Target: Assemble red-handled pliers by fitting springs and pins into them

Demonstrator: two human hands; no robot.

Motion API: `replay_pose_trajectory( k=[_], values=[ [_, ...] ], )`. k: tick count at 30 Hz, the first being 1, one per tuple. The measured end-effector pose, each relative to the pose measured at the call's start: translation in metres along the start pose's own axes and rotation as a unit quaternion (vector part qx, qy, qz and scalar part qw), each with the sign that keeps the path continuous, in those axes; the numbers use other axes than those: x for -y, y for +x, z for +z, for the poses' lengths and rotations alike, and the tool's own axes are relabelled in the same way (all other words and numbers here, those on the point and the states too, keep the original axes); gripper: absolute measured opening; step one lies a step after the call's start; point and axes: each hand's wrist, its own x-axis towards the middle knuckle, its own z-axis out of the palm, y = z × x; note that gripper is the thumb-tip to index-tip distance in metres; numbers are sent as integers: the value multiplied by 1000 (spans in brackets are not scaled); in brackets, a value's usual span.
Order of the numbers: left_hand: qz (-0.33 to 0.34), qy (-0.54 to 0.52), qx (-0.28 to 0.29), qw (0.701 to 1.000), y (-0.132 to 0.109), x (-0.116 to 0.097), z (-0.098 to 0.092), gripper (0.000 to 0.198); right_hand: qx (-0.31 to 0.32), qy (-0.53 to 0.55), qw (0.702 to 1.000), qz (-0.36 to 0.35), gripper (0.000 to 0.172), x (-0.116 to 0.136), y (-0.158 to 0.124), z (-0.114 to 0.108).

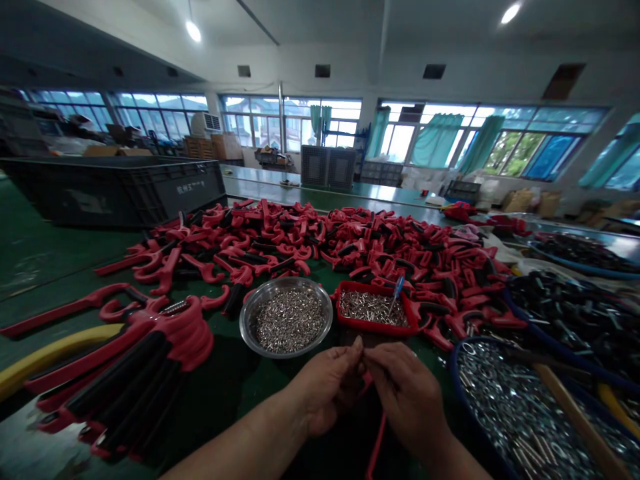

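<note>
Pinching hands [330, 390] near steel bowl [285, 280]

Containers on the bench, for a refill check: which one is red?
The red tray of small metal pieces, between the steel bowl and the blue-rimmed basin; it alone is red.

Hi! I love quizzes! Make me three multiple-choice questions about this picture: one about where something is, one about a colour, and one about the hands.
1. Where is the steel bowl of small metal pieces compared with the red tray?
A. Left of it
B. Right of it
C. Behind it

2. What main colour is the big pile of forked parts?
A. Green
B. Red
C. Yellow

3. How are the left hand and right hand held?
A. Far apart
B. Inside the bowl
C. Close together

Answers:
1. A, the bowl sits left of the tray.
2. B, the pile shows mostly red.
3. C, the fingertips nearly meet.
</note>
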Motion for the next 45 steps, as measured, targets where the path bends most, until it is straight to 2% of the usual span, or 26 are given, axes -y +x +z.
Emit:
replay_pose_trajectory(
  k=[2, 4, 8, 10, 13, 15, 18, 20, 22, 25, 28, 30, 32, 34, 36, 42, 45],
  values=[
    [-8, -9, -5, 1000, -1, 1, 0, 38, 1, -62, 996, -69, 19, -4, -2, 1],
    [-14, -22, -9, 1000, -2, 1, -1, 36, 13, -99, 989, -106, 22, -8, -4, 1],
    [-31, -42, 22, 998, -2, -2, -2, 33, 39, -102, 990, -94, 16, -10, -4, 0],
    [-34, -33, 38, 998, -1, -3, -4, 31, 46, -62, 996, -49, 12, -8, -3, 0],
    [-23, -1, 29, 999, -2, -4, -5, 28, 39, 9, 996, 75, 10, -6, -4, -1],
    [5, 30, 14, 999, -4, -7, -5, 28, 44, 48, 982, 176, 13, -6, -5, -2],
    [106, 128, -33, 985, -7, -17, -7, 27, 83, 150, 938, 303, 20, -6, -8, -2],
    [196, 230, -86, 949, -6, -28, -13, 25, 94, 229, 901, 355, 23, -7, -10, -2],
    [275, 328, -130, 894, -4, -38, -23, 24, 88, 286, 872, 387, 24, -8, -11, -3],
    [338, 444, -186, 809, 1, -52, -43, 26, 83, 313, 850, 415, 22, -11, -12, -5],
    [332, 540, -250, 732, 3, -61, -58, 29, 96, 275, 862, 415, 21, -17, -15, -9],
    [309, 601, -284, 680, 1, -66, -63, 27, 117, 239, 882, 388, 20, -21, -17, -13],
    [286, 642, -302, 644, -1, -69, -65, 24, 137, 182, 912, 340, 17, -24, -20, -16],
    [273, 659, -303, 632, -3, -71, -65, 22, 141, 105, 941, 288, 15, -26, -21, -17],
    [263, 668, -304, 627, -5, -72, -65, 22, 133, 40, 958, 252, 16, -26, -22, -17],
    [247, 682, -316, 611, -10, -76, -66, 16, 141, -46, 968, 204, 16, -27, -22, -18],
    [270, 682, -326, 597, -12, -78, -65, 14, 141, -61, 971, 183, 18, -28, -24, -20]
  ],
)
